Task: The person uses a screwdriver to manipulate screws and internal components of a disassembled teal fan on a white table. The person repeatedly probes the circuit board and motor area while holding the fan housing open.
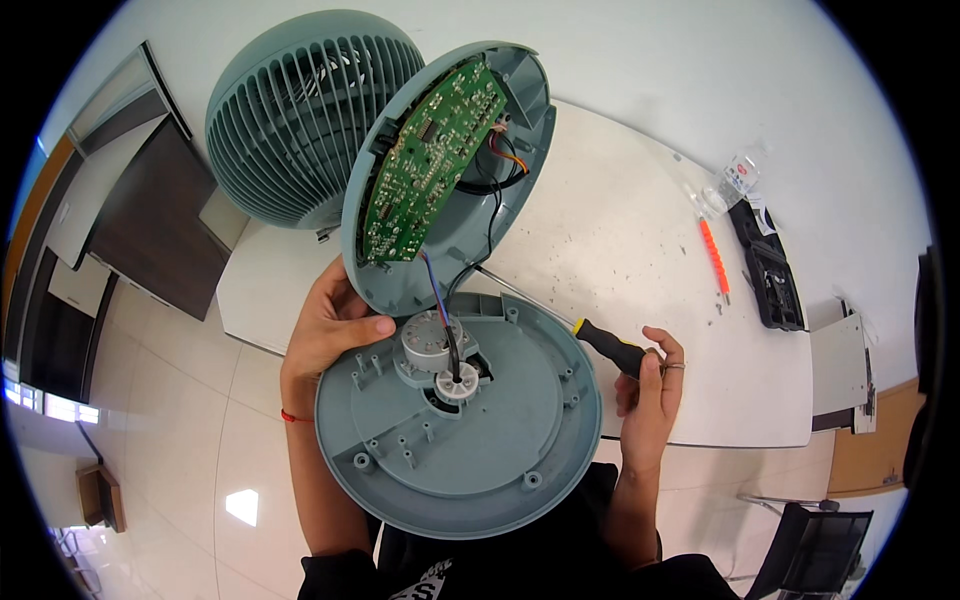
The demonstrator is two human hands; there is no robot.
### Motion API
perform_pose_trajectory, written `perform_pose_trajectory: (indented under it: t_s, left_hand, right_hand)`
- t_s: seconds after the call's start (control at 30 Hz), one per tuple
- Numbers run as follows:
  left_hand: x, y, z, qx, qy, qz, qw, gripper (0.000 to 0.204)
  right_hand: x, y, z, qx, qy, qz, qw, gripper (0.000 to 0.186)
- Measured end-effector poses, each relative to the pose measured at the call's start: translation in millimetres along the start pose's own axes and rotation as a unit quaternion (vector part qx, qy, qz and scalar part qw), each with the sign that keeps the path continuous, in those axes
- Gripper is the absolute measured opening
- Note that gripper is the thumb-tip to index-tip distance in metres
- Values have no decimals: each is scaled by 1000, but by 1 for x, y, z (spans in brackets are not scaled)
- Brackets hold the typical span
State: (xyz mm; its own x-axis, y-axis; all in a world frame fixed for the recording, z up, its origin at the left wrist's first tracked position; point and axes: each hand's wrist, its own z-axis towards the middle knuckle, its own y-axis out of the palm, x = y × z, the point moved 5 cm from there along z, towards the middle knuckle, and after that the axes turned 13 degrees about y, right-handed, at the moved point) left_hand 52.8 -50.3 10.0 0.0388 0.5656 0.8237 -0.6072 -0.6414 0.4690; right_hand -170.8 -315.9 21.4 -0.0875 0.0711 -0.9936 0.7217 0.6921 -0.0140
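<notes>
My left hand (328, 332) grips the grey-green housing (392, 288) at its lower left rim, above the round base (485, 450). The housing is tilted up, showing a green circuit board (428, 165) and coloured wires (508, 155). Cables run down to a silver motor (421, 343) and a white round fitting (456, 381) on the base. In my right hand (648, 395) is a screwdriver with a black-and-yellow handle (610, 347); its shaft reaches up-left toward the housing's lower part, and whether the tip touches it I cannot tell.
A grey-green fan head (280, 130) sits behind the housing on the white table (610, 220). At the right lie an orange-handled tool (713, 250), a plastic bottle (730, 185) and a black case (768, 275). A chair (815, 550) stands at lower right, dark cabinets (140, 215) at left.
</notes>
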Motion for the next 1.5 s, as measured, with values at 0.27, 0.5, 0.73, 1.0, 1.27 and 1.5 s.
perform_pose_trajectory:
  t_s: [0.27,0.5,0.73,1.0,1.27,1.5]
  left_hand:
    - [2,2,0,3,1,14,1000,85]
    - [0,0,1,-10,8,13,1000,83]
    - [-1,-1,1,-9,8,8,1000,83]
    - [-1,-2,1,-9,6,9,1000,84]
    - [0,2,2,-4,9,5,1000,82]
    - [3,4,0,-4,9,9,1000,84]
  right_hand:
    - [2,-1,0,-34,-62,2,997,40]
    - [5,-5,0,-33,-40,28,998,36]
    - [5,-5,2,-24,5,50,998,28]
    - [5,-6,1,1,-25,-4,1000,23]
    - [6,-7,2,-16,-16,-2,1000,24]
    - [5,-3,2,-64,-57,40,995,26]
